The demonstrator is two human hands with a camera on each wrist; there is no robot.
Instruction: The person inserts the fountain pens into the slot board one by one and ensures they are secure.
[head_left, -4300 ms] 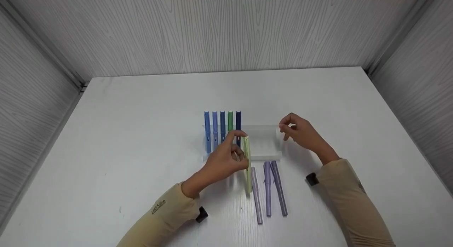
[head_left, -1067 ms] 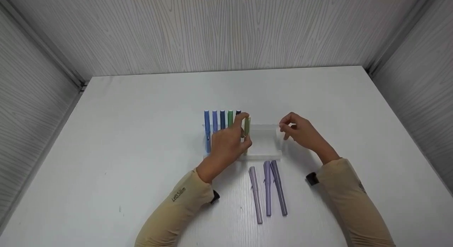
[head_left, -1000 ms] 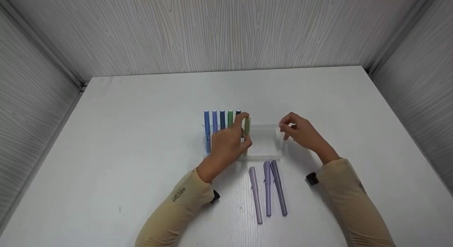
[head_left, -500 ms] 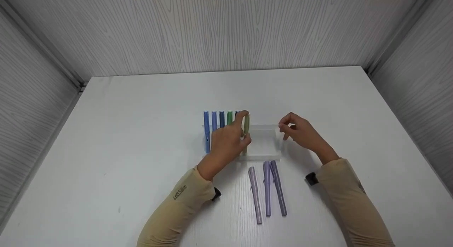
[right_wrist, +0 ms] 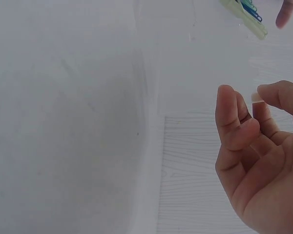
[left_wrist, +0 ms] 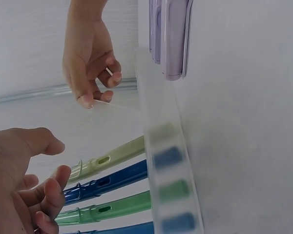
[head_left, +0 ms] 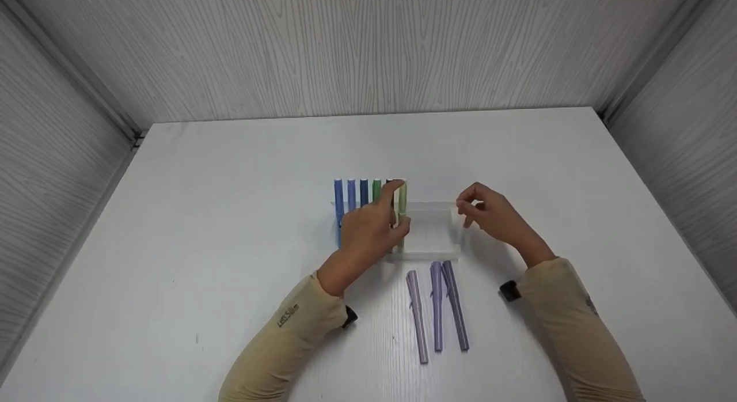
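A clear pen stand (head_left: 429, 256) sits mid-table with a row of capped pens upright in it: blues, green, navy and, rightmost, a yellow-green pen (head_left: 402, 201). My left hand (head_left: 368, 232) is at that pen, its index finger over the top end. In the left wrist view the thumb (left_wrist: 49, 141) is apart from the yellow-green pen (left_wrist: 107, 161), which reaches down to the stand's frosted edge. My right hand (head_left: 489, 216) pinches the stand's right side edge between thumb and fingers, as the left wrist view also shows.
In front of the stand lie three loose purple pens: a pale one (head_left: 418, 318), a mid-tone one (head_left: 437, 307) and a darker one (head_left: 456, 307). Grey wood-grain panels (head_left: 368, 50) rise behind and beside the white table (head_left: 173, 246).
The left hand has carried the yellow-green pen from in front of the stand into the row. Its thumb and index have since spread further along the pen. The right hand has stayed put.
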